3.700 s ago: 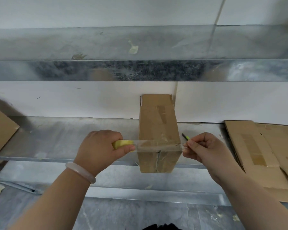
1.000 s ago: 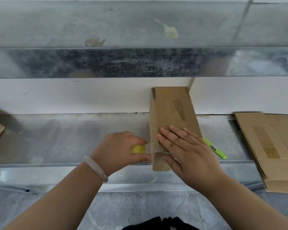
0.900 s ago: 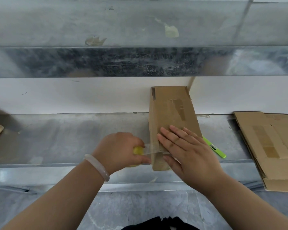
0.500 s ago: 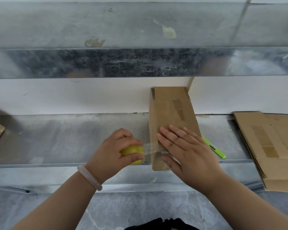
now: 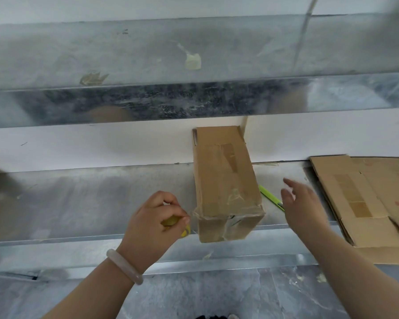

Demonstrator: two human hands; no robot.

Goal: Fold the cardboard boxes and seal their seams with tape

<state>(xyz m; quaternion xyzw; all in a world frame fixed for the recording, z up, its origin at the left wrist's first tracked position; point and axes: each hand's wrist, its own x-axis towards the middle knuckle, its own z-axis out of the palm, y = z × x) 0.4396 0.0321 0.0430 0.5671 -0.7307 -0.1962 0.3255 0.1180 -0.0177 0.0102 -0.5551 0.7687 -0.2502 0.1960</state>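
Left hand (image 5: 154, 224): fingers curled tight round a yellow tape roll (image 5: 173, 222), thumb on top, just left of the box and not touching it. A pale bangle (image 5: 124, 265) sits on that wrist.

Right hand (image 5: 302, 203): wide, fingers straight and spread, holding nothing, motion-blurred. It is raised just right of the box, above a green pen-like tool (image 5: 269, 196) lying on the desk (image 5: 78, 199).

Cardboard box (image 5: 224, 180): folded, lying lengthwise on the desk, far end against the white wall, near end overhanging the desk edge, with wrinkled clear tape at its near left corner.

Flattened cardboard (image 5: 366, 199): stacked at the desk's right.
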